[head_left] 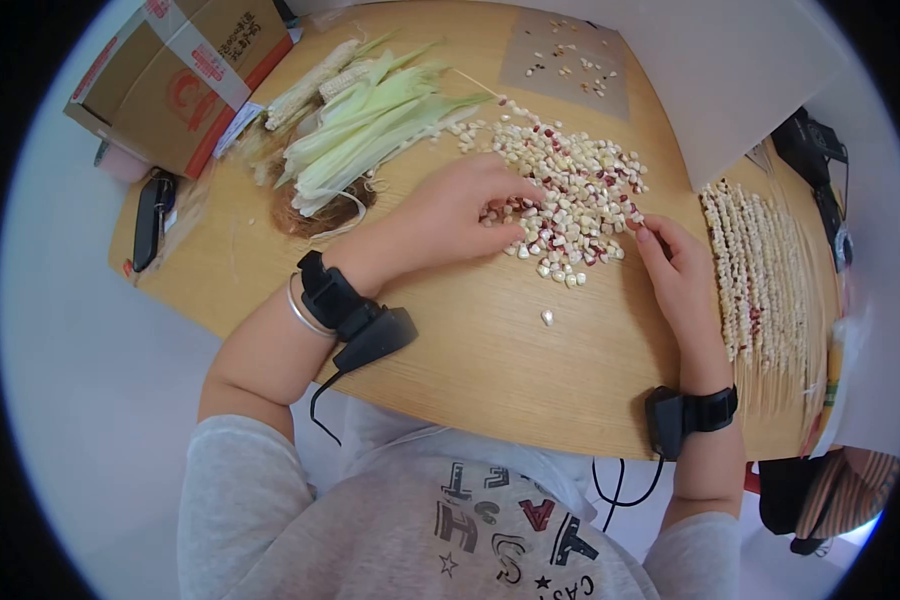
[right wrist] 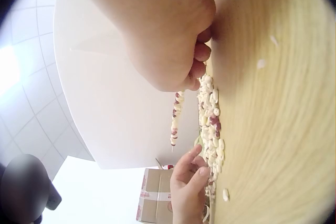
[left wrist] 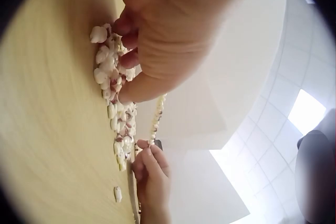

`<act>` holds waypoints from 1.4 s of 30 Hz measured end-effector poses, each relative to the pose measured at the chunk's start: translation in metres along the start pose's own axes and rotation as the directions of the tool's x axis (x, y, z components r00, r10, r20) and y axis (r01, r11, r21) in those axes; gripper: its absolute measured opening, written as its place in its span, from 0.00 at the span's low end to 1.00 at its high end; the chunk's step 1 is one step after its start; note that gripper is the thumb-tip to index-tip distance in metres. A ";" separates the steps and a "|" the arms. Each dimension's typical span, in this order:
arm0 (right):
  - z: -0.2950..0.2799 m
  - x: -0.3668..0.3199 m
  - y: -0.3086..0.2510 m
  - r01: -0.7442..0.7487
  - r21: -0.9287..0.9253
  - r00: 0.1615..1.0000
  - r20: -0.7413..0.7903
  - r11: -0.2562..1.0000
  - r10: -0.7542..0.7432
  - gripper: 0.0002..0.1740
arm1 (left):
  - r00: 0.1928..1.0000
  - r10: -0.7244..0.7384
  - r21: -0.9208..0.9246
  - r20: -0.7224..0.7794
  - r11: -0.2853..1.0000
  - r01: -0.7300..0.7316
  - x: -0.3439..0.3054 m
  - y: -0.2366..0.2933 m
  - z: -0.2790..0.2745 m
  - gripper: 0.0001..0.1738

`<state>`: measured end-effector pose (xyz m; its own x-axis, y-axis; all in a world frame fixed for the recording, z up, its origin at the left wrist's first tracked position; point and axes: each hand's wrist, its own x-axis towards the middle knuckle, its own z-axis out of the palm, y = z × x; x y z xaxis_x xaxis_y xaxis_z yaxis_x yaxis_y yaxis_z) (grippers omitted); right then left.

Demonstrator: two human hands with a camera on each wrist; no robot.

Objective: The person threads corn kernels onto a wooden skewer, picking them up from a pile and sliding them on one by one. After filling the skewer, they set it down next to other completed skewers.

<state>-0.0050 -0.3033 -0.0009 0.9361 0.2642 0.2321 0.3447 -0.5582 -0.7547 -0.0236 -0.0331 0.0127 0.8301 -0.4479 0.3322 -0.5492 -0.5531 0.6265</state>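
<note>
while kernel string (right wrist: 176, 119) extends from pinching right fingers (head_left: 664, 228) | parted left fingers (head_left: 512, 187) touch kernel pile (head_left: 570, 238)

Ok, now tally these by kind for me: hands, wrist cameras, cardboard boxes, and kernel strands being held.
Hands: 2 (left hand, right hand)
Wrist cameras: 2 (left camera, right camera)
Cardboard box: 1
Kernel strand held: 1, in the right hand
Total: 6
</note>
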 end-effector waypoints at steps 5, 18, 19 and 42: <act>0.002 -0.002 0.003 0.026 0.045 0.999 -0.023 0.999 -0.025 0.11 | 0.988 0.122 0.073 0.090 0.989 -0.128 -0.004 0.006 0.010 0.17; 0.003 0.000 0.004 0.028 0.015 1.000 0.006 1.000 -0.028 0.10 | 1.000 0.024 0.094 -0.016 0.995 -0.023 -0.003 -0.003 0.013 0.08; 0.003 0.000 0.005 0.030 0.024 1.000 -0.005 0.999 -0.030 0.10 | 1.000 0.024 0.094 -0.016 0.995 -0.023 -0.002 -0.002 0.011 0.08; 0.002 -0.001 0.007 -0.013 0.022 0.999 0.041 1.000 0.012 0.09 | 0.677 -0.736 -0.960 -0.035 0.213 0.182 0.002 -0.046 -0.024 0.12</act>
<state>-0.0040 -0.3063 -0.0075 0.9366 0.2895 0.1973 0.3306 -0.5442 -0.7711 0.0057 0.0084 0.0012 0.9689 0.1285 -0.2114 0.1270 0.4753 0.8706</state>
